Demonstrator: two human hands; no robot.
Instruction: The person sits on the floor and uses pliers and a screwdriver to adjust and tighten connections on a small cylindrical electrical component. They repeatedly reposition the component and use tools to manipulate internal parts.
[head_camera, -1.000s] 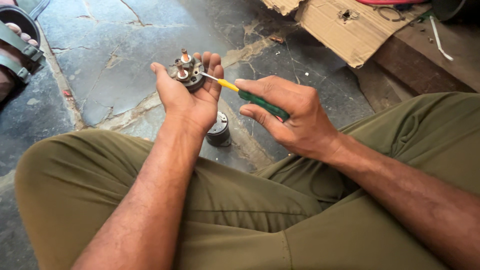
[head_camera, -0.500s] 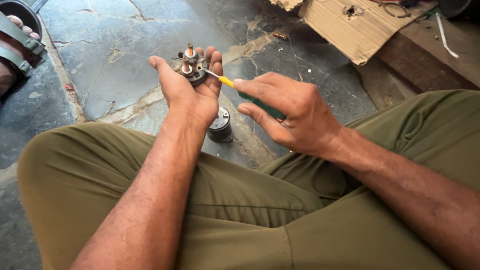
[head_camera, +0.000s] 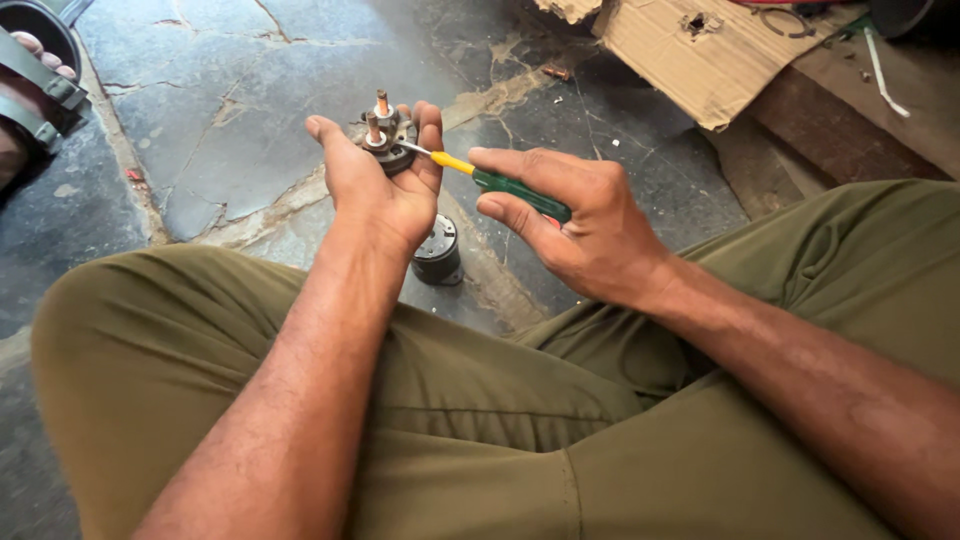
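Head view: the left hand (head_camera: 385, 190) is raised palm-up just above centre, fingers curled and pinched round a small round metal part (head_camera: 385, 138), thumb at its 9 o'clock side and fingertips at its 3 o'clock side. The part is a dark, greasy disc with two upright studs, coppery at the tips, ringed by pale washers. At 3 o'clock from it the right hand (head_camera: 575, 225) grips a screwdriver (head_camera: 500, 180), fingers pressed together along the translucent green handle with the thumb beneath; a yellow collar joins the handle to a thin steel shaft whose tip touches the part's right edge.

Below the left hand, at 6 o'clock from the part, a short dark metal cylinder (head_camera: 437, 252) stands upright on the stone floor (head_camera: 230, 100), partly hidden by the wrist. The floor is grey slabs, cracked and irregular, with pale mortar seams.

At 1 o'clock a torn sheet of brown cardboard (head_camera: 690, 55) lies flat, a ragged hole in it. At 10 o'clock, in the corner, a dark rubber sandal (head_camera: 45, 80) with grey straps holds another person's foot; only toes show. Olive cloth trousers (head_camera: 480, 430), folded cross-legged, fill the lower frame
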